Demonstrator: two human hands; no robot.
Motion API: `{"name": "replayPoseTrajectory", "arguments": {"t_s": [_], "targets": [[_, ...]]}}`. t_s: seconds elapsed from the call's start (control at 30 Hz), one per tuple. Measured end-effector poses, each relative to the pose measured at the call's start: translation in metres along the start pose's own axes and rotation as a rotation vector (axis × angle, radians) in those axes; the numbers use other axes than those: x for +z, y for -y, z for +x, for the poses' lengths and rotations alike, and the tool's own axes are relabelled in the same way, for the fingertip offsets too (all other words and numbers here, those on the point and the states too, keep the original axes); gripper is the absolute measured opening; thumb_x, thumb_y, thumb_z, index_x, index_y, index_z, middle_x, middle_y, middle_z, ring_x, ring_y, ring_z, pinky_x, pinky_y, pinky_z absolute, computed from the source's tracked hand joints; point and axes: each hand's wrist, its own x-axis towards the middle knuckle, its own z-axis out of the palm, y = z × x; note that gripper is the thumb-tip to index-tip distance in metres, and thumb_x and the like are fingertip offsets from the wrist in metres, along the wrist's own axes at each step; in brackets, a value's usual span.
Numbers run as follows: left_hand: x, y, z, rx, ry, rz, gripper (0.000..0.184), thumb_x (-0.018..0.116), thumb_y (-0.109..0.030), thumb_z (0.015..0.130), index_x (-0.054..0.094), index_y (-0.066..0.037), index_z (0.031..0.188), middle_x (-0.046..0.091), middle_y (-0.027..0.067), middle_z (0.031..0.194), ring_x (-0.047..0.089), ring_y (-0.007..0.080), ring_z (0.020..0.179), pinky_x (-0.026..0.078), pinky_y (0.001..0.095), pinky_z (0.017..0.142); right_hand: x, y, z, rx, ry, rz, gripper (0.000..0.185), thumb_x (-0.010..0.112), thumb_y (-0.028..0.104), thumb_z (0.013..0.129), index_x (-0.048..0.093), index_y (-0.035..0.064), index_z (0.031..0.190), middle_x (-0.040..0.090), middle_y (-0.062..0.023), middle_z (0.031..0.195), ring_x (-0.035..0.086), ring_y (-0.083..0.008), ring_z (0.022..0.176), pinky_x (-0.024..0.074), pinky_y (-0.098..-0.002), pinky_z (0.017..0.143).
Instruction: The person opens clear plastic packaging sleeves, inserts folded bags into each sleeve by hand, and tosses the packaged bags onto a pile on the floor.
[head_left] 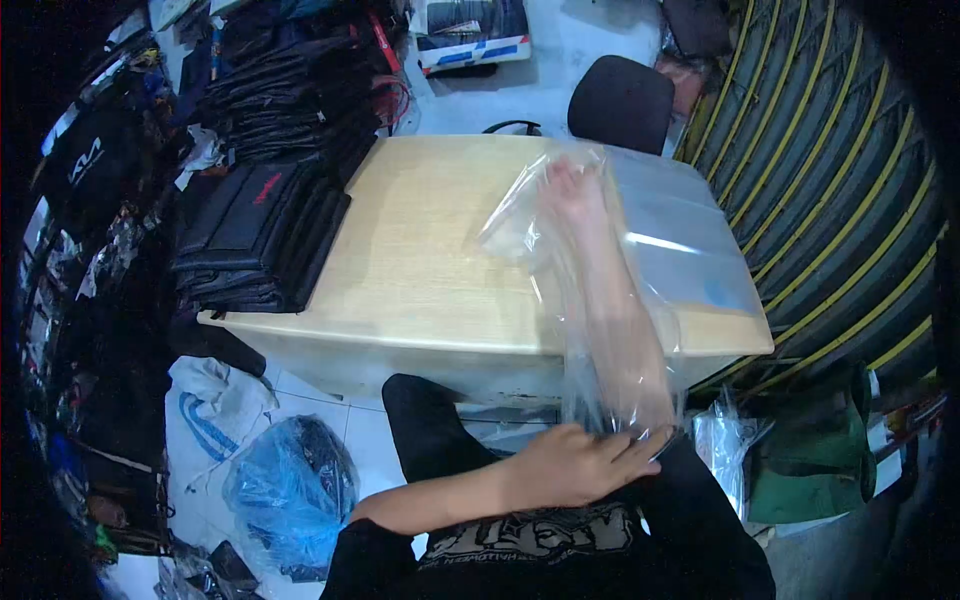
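Observation:
A clear plastic bag [545,245] is drawn over my right forearm, from the hand down to near the elbow. Inside its far end, above the light wooden table, is my right hand [573,187], with fingers loosely apart and blurred by the film. My left hand [585,462] crosses in front of my body and grips the bag's near edge by my right elbow. To the right of my forearm, flat clear plastic sheets or bags [685,230] lie on the table [430,240].
Folded black padded items [240,225] with red lettering are stacked at the table's left edge, and more black ones [290,100] pile behind. A dark chair [620,103] stands beyond. Yellow-striped dark coils [840,190] line the right. A blue plastic bag [290,490] sits on the floor.

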Motion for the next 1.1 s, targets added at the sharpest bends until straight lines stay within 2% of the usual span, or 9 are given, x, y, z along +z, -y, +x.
{"name": "replayPoseTrajectory", "arguments": {"t_s": [0.13,0.33,0.37,0.5,0.6,0.83,0.93,1.07,1.1], "targets": [[-0.022,-0.008,0.001,-0.002,-0.008,-0.002,0.052,0.063,-0.037,0.086,0.056,-0.005,0.126,0.036,-0.0031,0.065,0.039,0.0053,0.046,0.039,0.0205,0.039,0.037,0.029,0.026,0.281,0.132,0.26,0.048,0.043,0.045,0.096,0.052,-0.0019,0.098,0.055,-0.0129,0.09,0.054,-0.0243,0.089,0.0478,-0.0445,0.081],[-0.042,-0.017,-0.013,-0.047,0.065,0.091,0.049,0.063,-0.034,0.086,0.054,-0.018,0.131,0.029,-0.0022,0.062,0.039,0.0048,0.044,0.036,0.0216,0.037,0.061,0.034,0.042,-0.1,-0.029,0.392,0.06,0.041,0.056,0.093,0.043,0.0028,0.12,0.046,-0.0123,0.11,0.049,-0.026,0.105,0.0358,-0.0646,0.098],[-0.05,-0.008,-0.013,-0.053,0.087,0.163,0.05,0.062,-0.032,0.085,0.053,-0.017,0.132,0.031,-0.0019,0.062,0.039,0.0051,0.043,0.036,0.0214,0.037,0.074,0.031,0.027,-0.173,0.011,0.226,0.069,0.032,0.063,0.091,0.03,0.0159,0.14,0.049,-0.0186,0.119,0.043,-0.037,0.12,0.0257,-0.0727,0.099],[-0.08,0.014,-0.038,-0.338,0.144,0.307,0.06,0.06,-0.006,0.075,0.052,-0.021,0.133,0.041,0.0002,0.067,0.051,0.0103,0.055,0.044,0.0248,0.044,0.077,0.034,0.022,-0.009,0.319,0.263,0.084,0.026,0.073,0.085,-0.025,0.0361,0.141,-0.003,-0.0069,0.155,0.002,-0.0482,0.138,0.0103,-0.0758,0.101],[-0.057,0.026,-0.066,-0.844,-0.181,0.414,0.057,0.061,0.0,0.074,0.053,-0.012,0.129,0.053,0.0063,0.077,0.056,0.0233,0.065,0.047,0.0367,0.05,0.067,0.035,0.034,-0.046,0.34,0.464,0.078,0.023,0.075,0.084,-0.018,0.0421,0.141,-0.002,-0.0077,0.155,0.001,-0.0396,0.141,0.0112,-0.0795,0.097],[0.011,0.027,-0.101,-0.983,-0.359,0.274,0.024,0.071,-0.009,0.076,0.05,-0.004,0.084,0.052,0.0121,0.069,0.055,0.0287,0.057,0.042,0.035,0.046,0.068,0.035,0.052,-0.197,0.26,0.547,0.072,0.022,0.07,0.087,-0.008,0.0375,0.144,0.002,-0.0059,0.155,0.006,-0.0319,0.142,0.0089,-0.0779,0.099],[0.009,-0.001,-0.092,-0.488,-0.217,0.12,0.029,0.073,-0.016,0.074,0.061,0.002,0.093,0.062,0.0154,0.086,0.061,0.0283,0.068,0.05,0.038,0.059,0.083,0.025,0.045,-0.216,0.301,0.553,0.071,0.021,0.069,0.088,-0.004,0.0352,0.145,0.003,-0.0057,0.155,0.007,-0.0307,0.142,0.0083,-0.0774,0.1],[0.04,0.037,-0.059,-0.649,0.117,0.32,0.061,0.067,-0.011,0.072,0.045,0.007,0.127,0.051,0.0269,0.12,0.053,0.0392,0.108,0.041,0.0413,0.095,0.102,0.009,0.032,-0.188,0.299,0.599,0.07,0.021,0.067,0.089,0.002,0.0322,0.147,0.005,-0.0053,0.155,0.009,-0.0291,0.142,0.0075,-0.0768,0.1],[0.05,0.059,-0.05,-0.739,0.037,0.243,0.06,0.064,-0.011,0.077,0.041,0.005,0.13,0.052,0.0251,0.113,0.055,0.0359,0.099,0.045,0.0397,0.085,0.107,0.006,0.028,-0.175,0.292,0.615,0.07,0.021,0.066,0.089,0.003,0.0314,0.147,0.005,-0.0052,0.155,0.009,-0.0287,0.142,0.0073,-0.0766,0.101]]}}
